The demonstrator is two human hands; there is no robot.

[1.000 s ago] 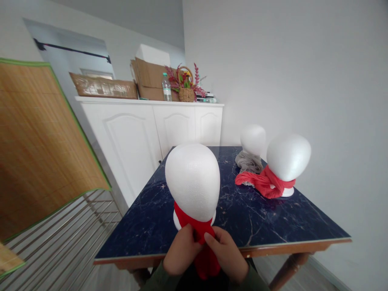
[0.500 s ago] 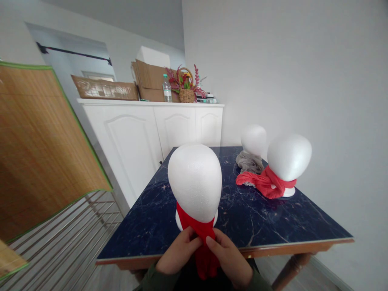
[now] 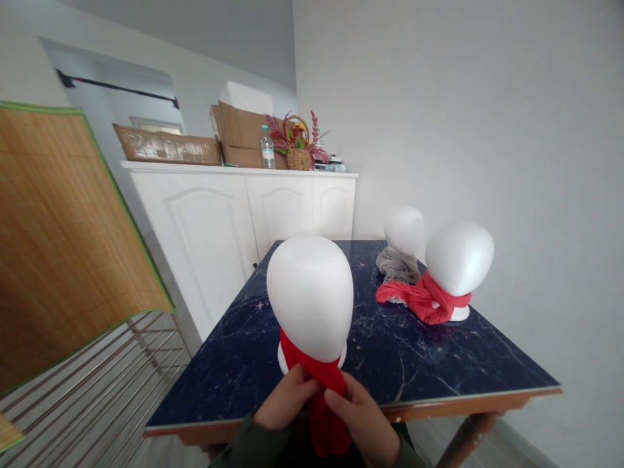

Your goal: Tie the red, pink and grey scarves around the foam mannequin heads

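Observation:
A white foam mannequin head [image 3: 310, 292] stands upright near the front edge of the table. Around its neck goes a red scarf [image 3: 312, 364], whose end hangs down past the table edge. My left hand [image 3: 288, 395] is closed on the scarf just below the chin, its fingertips partly hidden in the cloth. On the other side, my right hand [image 3: 363, 416] pinches the scarf between thumb and fingers, the thumb lying over the front of the fabric.
On the dark blue marbled table [image 3: 234, 364], a second foam head [image 3: 461, 257] wears a coral-red scarf [image 3: 429, 300]. Behind it stands another head [image 3: 404, 229] with a grey scarf [image 3: 397, 265]. A bamboo mat [image 3: 68, 247] hangs over a metal rack [image 3: 141, 370] at left. A white cabinet [image 3: 209, 221] stands behind.
Both hands keep hold of the red scarf at the neck, and my right hand sits slightly lower. The whole view has shifted slightly.

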